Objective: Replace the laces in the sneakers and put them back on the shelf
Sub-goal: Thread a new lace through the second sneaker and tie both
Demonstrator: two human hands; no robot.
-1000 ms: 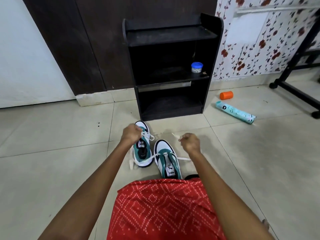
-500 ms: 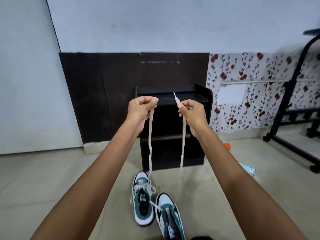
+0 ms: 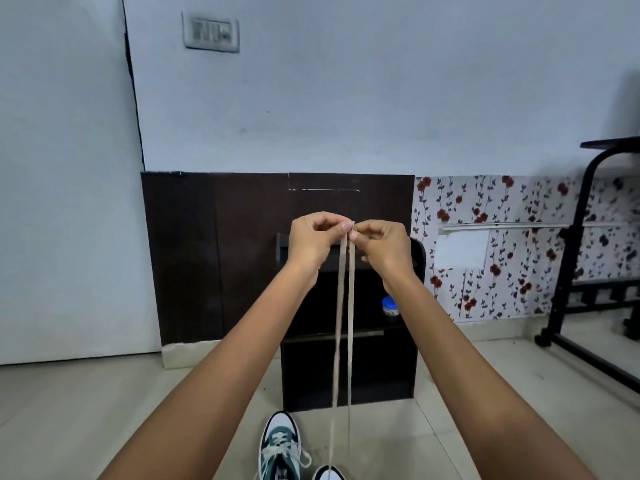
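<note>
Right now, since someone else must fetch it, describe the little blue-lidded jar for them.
Find the black shelf unit against the dark wall panel. On its middle shelf, at the right end, stands a small jar; its blue lid is the only bright spot in that dark unit.

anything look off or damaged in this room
The floral wallpaper has a bare white patch just right of the shelf, as if a piece was torn off. A small blue-lidded jar sits on the shelf's middle level, where sneakers would go. The lace pinched by the left hand and right hand hangs straight, untangled.
</note>
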